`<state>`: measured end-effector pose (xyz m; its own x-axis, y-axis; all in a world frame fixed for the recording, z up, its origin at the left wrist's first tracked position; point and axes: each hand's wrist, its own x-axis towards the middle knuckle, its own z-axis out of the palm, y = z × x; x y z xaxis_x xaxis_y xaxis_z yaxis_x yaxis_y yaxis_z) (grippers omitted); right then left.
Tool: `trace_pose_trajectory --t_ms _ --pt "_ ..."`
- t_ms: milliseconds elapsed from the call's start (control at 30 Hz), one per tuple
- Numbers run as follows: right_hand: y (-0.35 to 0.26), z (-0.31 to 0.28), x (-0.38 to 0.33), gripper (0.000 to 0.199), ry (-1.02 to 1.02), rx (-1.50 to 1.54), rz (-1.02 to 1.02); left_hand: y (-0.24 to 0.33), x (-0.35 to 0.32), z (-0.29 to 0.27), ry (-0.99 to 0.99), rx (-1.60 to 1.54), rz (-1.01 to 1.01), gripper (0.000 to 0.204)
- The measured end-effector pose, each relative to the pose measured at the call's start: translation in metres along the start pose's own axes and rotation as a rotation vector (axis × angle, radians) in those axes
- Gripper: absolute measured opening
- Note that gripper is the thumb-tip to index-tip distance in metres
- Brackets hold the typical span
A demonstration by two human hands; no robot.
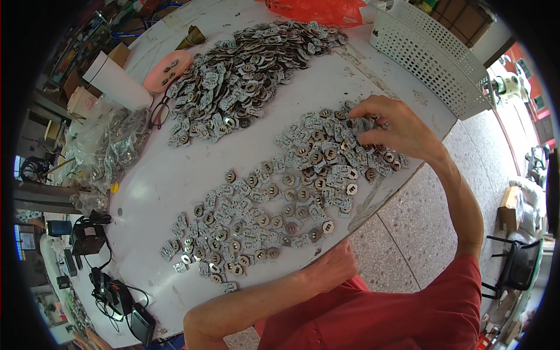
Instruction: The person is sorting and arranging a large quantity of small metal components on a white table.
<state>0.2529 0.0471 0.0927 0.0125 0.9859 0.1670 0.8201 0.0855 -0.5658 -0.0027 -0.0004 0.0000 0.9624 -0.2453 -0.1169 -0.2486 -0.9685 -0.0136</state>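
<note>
Spread of small metal parts (272, 190) on white table (157, 181). Right hand (396, 125) at spread's far right end, thumb and fingers curled around some. Left hand (333, 268) fisted, just nearside of spread. Bigger heap (251, 76) beyond spread.

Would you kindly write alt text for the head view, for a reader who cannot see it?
A person's right hand curves around some small metal parts in a loose spread on a white table; the left hand is curled by the table's near edge. A larger heap of similar parts lies beyond, with a white perforated basket at far right.
</note>
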Motion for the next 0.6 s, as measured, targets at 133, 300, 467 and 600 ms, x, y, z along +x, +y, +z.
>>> trace_pose_trajectory --t_ms 133,300,467,600 --pt "0.003 -0.006 0.028 0.032 0.05 -0.045 -0.035 0.0 -0.001 0.002 -0.018 -0.029 -0.002 0.018" --pt "0.07 0.005 0.113 0.034 0.203 -0.041 0.025 0.007 0.001 0.01 0.027 0.007 -0.001 0.016" --pt "0.093 0.036 0.161 0.032 0.391 -0.418 -0.164 0.008 0.001 0.01 0.06 0.016 -0.039 0.016" --pt "0.106 0.034 0.15 0.029 0.374 -0.411 -0.043 0.007 0.0 0.009 0.082 0.041 0.007 0.017"
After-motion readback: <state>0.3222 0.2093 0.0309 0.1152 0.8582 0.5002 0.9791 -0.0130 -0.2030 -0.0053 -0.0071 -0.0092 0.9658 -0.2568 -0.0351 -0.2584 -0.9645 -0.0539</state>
